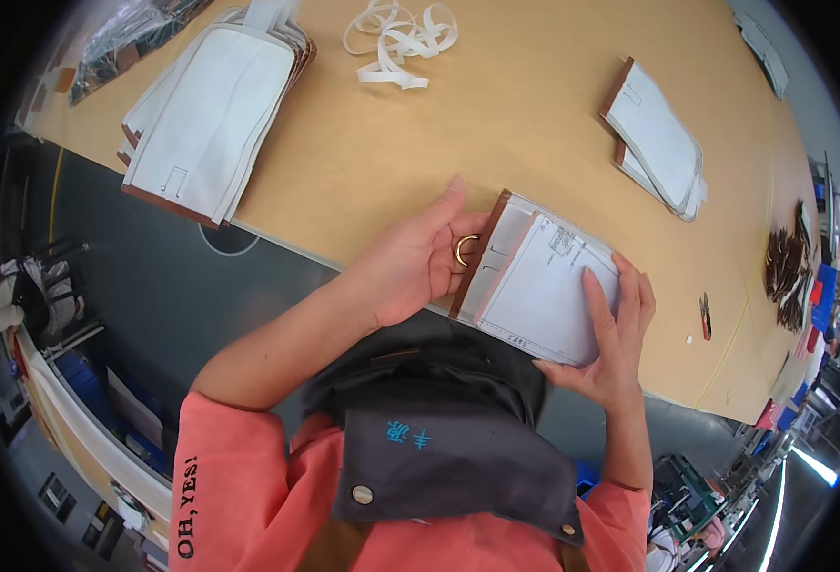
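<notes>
Nearest the camera in this head view are your salmon-pink shirt (248, 477) and dark grey fabric apron (467, 467). Beyond them, at the near edge of the broad tan table (496, 124), is the white, brown-edged flat panel (498, 250), a white rectangular template with drawn lines (546, 296) lying over it. Your right hand (615, 334) is partly closed, spanning and gripping the template's right end. Your left hand (425, 253) is half open, thumb raised, fingers at the brown edge beside a curved gold-coloured metal piece (460, 250); how firmly they hold, you cannot tell.

This panel seems to be mid-handling, template in place. A thick stack of similar panels (215, 105) lies far left, a smaller pile (656, 143) far right; which is finished isn't shown.

The only container on the table seems to be clear plastic wrapping (139, 38), far left; its dark contents are unclear.
</notes>
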